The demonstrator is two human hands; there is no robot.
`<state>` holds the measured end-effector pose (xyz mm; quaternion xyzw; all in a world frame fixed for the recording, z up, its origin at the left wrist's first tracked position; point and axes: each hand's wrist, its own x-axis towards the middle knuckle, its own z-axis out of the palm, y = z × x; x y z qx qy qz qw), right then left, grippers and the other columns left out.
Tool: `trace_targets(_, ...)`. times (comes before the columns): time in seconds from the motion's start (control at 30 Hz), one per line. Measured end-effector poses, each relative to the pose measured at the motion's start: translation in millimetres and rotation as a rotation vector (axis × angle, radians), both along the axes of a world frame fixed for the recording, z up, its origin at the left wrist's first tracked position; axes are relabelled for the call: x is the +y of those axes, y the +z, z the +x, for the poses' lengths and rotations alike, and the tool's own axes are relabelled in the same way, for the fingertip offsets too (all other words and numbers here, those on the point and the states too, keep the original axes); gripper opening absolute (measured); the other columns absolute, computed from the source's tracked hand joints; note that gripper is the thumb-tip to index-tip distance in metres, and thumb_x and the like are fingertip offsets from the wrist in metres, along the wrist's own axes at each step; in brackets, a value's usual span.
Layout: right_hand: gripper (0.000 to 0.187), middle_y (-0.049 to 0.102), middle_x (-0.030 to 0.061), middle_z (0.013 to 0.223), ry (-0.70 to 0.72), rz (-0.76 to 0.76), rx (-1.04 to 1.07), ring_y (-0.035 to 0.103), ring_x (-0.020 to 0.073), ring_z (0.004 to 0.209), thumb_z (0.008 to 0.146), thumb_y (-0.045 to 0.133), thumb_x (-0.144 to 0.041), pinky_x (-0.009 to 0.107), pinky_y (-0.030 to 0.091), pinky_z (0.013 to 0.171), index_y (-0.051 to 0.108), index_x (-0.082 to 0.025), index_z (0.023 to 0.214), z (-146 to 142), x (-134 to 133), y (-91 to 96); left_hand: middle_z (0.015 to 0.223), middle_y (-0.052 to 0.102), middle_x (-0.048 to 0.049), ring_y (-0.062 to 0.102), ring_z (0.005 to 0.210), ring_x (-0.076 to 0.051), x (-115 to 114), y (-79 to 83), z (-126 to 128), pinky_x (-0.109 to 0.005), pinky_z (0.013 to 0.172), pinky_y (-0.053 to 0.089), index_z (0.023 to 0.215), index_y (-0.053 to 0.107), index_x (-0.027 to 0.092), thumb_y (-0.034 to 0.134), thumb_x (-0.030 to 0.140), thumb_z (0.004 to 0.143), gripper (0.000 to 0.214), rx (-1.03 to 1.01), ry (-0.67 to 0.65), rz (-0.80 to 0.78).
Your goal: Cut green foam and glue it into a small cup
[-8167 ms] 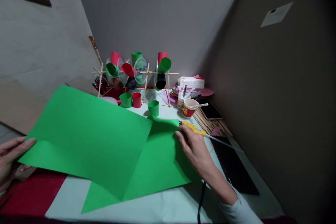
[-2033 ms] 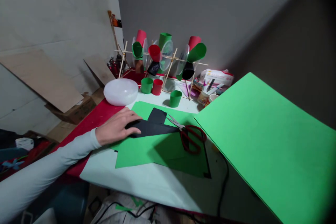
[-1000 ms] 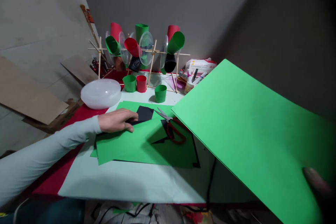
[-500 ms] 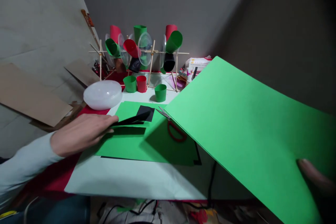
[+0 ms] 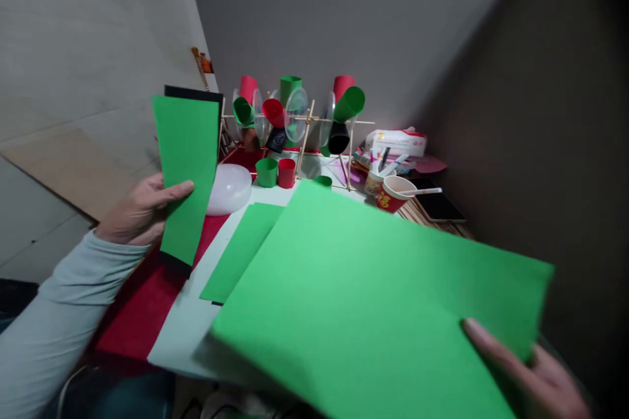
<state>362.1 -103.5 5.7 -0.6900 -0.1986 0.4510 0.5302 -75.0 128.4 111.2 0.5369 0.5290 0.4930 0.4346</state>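
Observation:
My left hand (image 5: 140,209) grips paper strips, a green strip (image 5: 189,150) in front and a black strip (image 5: 194,91) showing behind its edges. They are raised upright at the left of the table. A large green sheet (image 5: 373,301) is held by my right hand (image 5: 531,366), thumb on top and fingers beneath. This sheet tilts over the table's right side and hides much of it. Under it lies more green paper (image 5: 240,249) on the white tabletop (image 5: 181,334). The scissors are out of sight.
At the back stands a stick frame (image 5: 307,134) bearing clear discs and coloured paper cups. A green cup (image 5: 266,172), a red cup (image 5: 286,173) and a white balloon-like object (image 5: 230,190) are nearby. To the right are a red paper cup (image 5: 392,195), pens and a tissue pack (image 5: 398,142).
My left hand has lifted the strips off the table and turned them upright. The large green sheet has shifted left and lower, now covering where the scissors lay. The view has turned right.

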Motion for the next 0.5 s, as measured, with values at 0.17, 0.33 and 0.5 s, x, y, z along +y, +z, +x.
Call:
trace_targets(0.17, 0.088, 0.061, 0.0152, 0.142, 0.192, 0.003, -0.114, 0.057, 0.0361, 0.13, 0.07, 0.078, -0.057, 0.045, 0.054, 0.1, 0.05, -0.021, 0.145, -73.1, 38.5, 13.1, 0.059, 0.069, -0.0017, 0.066, 0.049, -0.013, -3.9, -2.0, -3.0, -0.021, 0.057, 0.061, 0.099, 0.061, 0.014, 0.047, 0.01, 0.09, 0.017, -0.332, 0.12, -0.169)
trace_targets(0.33, 0.085, 0.055, 0.0181, 0.147, 0.33, 0.006, -0.423, 0.054, 0.0321, 0.134, 0.078, 0.065, -0.06, 0.043, 0.049, 0.106, 0.043, -0.016, 0.148, -100.2, 46.7, 1.2, 0.069, 0.076, -0.0071, 0.073, 0.057, -0.016, -1.7, -9.8, 12.6, -0.022, 0.057, 0.063, 0.104, 0.065, 0.008, 0.051, 0.011, 0.09, 0.02, -0.462, 0.074, -0.311)
trace_targets(0.5, 0.061, 0.073, 0.0124, 0.114, 0.563, 0.11, -0.95, 0.073, 0.0252, 0.093, 0.096, 0.046, -0.051, 0.036, 0.06, 0.076, 0.036, -0.022, 0.149, -68.0, 46.6, 10.0, 0.087, 0.08, -0.0148, 0.077, 0.072, -0.025, -1.6, -24.3, 35.9, -0.029, 0.059, 0.065, 0.109, 0.07, 0.007, 0.063, 0.016, 0.083, 0.029, -0.533, -0.095, -0.432)
